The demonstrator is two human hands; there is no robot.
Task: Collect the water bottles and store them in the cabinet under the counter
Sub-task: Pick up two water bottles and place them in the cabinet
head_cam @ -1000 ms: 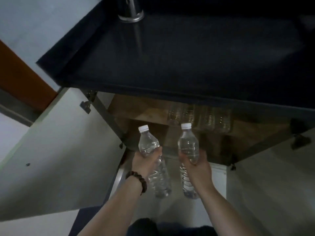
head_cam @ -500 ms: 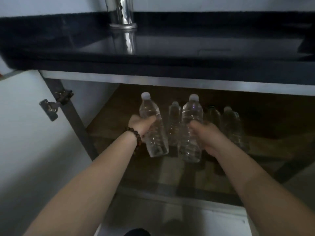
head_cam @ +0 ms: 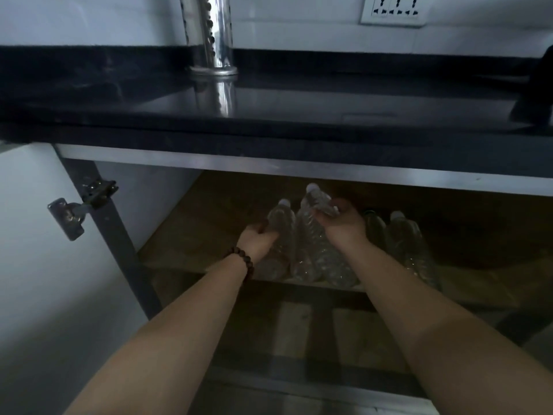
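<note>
Both bottles (head_cam: 279, 232) moved deeper onto cabinet shelf (head_cam: 191, 235) (hands (head_cam: 258, 239) gripping).

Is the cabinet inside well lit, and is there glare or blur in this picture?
Head view: the cabinet interior is dim, so the bottles look murky; the black counter mirrors the shiny steel post; the wide lens makes both forearms look large near the bottom edge.

Glossy black stone counter (head_cam: 299, 115) reflected a shiny silver metal tube (head_cam: 211, 34). White tiled wall (head_cam: 89, 19) and white three-way socket plate (head_cam: 393, 10) above the counter. Below the counter: brown wooden cabinet shelf (head_cam: 185, 247), grey metal frame post (head_cam: 119, 241), clear ribbed plastic bottles (head_cam: 317, 250) with white caps. Dark brown beaded bracelet (head_cam: 244, 259).
</note>
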